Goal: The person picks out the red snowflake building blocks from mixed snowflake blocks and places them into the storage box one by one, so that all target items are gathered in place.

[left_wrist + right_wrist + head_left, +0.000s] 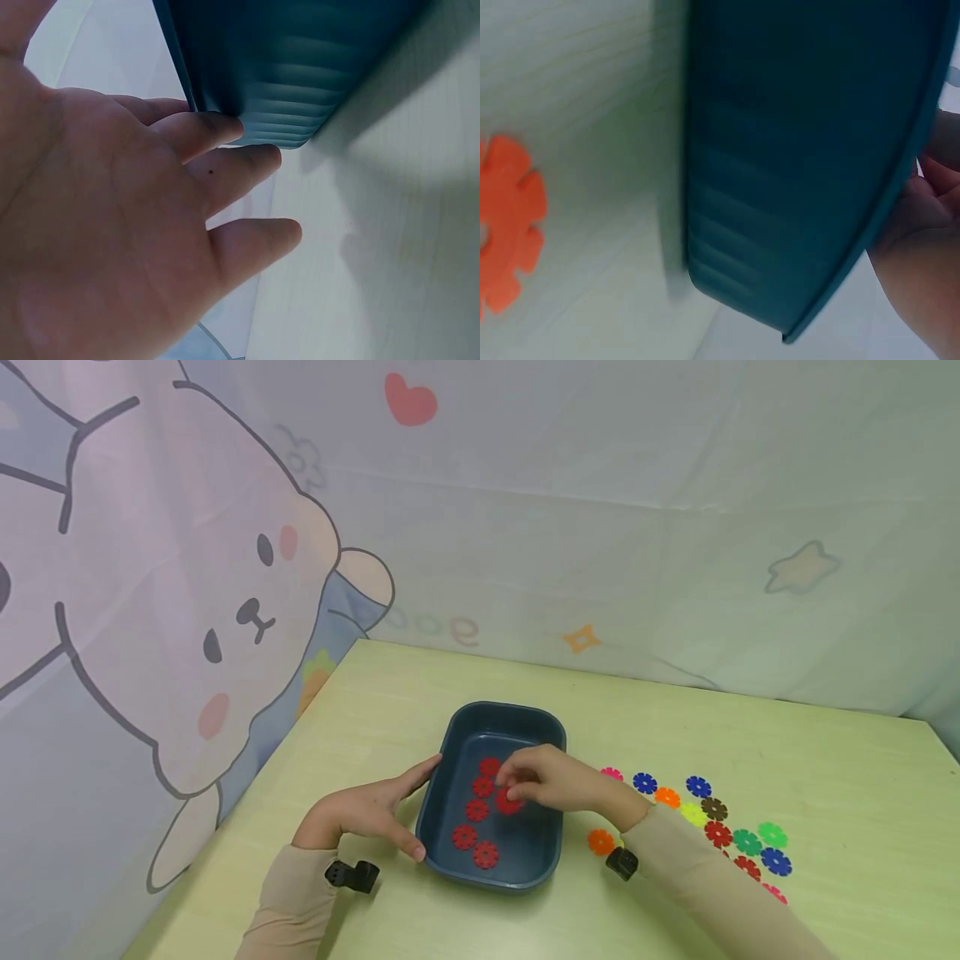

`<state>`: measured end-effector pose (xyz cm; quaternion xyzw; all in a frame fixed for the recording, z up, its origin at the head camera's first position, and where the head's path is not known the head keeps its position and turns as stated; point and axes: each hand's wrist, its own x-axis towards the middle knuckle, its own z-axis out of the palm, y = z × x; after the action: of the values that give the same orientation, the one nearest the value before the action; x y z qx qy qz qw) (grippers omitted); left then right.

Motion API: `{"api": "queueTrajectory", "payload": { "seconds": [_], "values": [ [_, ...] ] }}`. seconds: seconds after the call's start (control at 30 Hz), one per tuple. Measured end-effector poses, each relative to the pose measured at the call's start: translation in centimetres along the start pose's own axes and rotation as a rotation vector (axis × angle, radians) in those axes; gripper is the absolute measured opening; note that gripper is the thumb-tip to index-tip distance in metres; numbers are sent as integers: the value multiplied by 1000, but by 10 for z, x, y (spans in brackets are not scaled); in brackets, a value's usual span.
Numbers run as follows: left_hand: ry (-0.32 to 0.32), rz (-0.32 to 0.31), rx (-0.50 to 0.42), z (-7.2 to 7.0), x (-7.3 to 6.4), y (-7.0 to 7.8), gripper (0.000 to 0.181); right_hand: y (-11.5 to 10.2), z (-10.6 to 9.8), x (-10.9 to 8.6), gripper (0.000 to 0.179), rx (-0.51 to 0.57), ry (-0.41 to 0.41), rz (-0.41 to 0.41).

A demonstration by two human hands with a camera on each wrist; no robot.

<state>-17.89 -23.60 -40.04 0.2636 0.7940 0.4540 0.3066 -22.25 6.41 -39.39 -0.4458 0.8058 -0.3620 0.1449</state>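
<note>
A dark blue tray (536,852) holds several red snowflake discs (477,811), which lie in a rough line along its left side. My left hand (367,810) is spread at the tray's left side, with thumb and fingertips against its outer wall. In the left wrist view the fingers (255,161) are nearly straight beside the ribbed wall. Reaching over the right rim, my right hand (558,781) has its thumb and fingers bent around a bright red snowflake disc (509,803), pinched low inside the tray. The right wrist view has the tray wall hiding most of that hand's fingers.
Several snowflake discs in mixed colours, among them a blue one (776,862) and a green one (747,842), lie on the table (847,777) right of the tray. The right sleeve covers some. An orange disc (601,842) lies near the tray. A printed curtain (600,527) hangs behind.
</note>
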Motion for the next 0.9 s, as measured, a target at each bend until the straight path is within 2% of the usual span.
{"api": "queueTrajectory", "payload": {
  "seconds": [0.33, 0.57, 0.9],
  "values": [
    [-3, 5, 12, 0, -2, -1, 126, 0, 10, 18, 9, -74, -106, 41],
    [-7, 11, 16, -1, -2, -2, 126, 3, 17, 27, 5, -29, -198, 106],
    [-5, 10, 16, -1, -3, -1, 126, 2, 26, 34, 11, -53, -251, 191]
  ]
}}
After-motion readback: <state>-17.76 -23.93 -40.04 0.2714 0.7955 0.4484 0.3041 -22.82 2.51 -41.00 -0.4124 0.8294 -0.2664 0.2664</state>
